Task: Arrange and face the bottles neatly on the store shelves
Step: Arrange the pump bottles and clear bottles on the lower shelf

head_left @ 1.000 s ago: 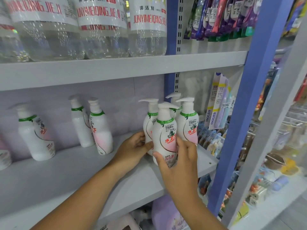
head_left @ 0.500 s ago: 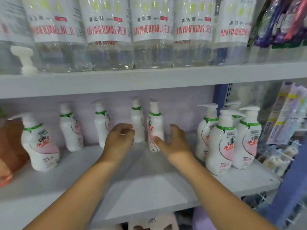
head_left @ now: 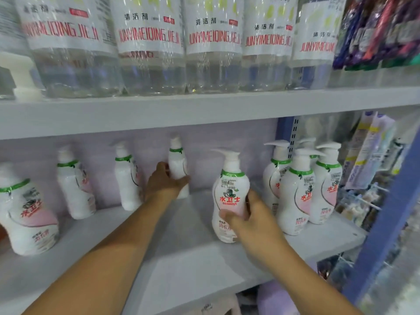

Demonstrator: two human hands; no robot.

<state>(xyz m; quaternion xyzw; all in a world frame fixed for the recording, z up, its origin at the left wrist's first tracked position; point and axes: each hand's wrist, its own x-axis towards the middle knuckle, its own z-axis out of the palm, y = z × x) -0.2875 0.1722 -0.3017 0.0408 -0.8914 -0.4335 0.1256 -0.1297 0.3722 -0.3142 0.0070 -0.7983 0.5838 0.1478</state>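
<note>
White pump bottles with green collars and pink labels stand on the grey middle shelf. My right hand grips one pump bottle near the shelf's front, label facing me. My left hand is wrapped around the lower part of a pump bottle at the back wall, which is turned sideways. A tight group of pump bottles stands at the right end. Two more bottles stand along the back wall, and one is at the far left front.
Large clear cleaner bottles with red lettering fill the upper shelf just above my hands. A blue upright bounds the shelf on the right, with hanging packets and small goods beyond it.
Both hands were open and reaching toward the back bottles. Now the right hand has pulled one bottle forward to the front, and the left hand has closed on the back bottle beside it.
</note>
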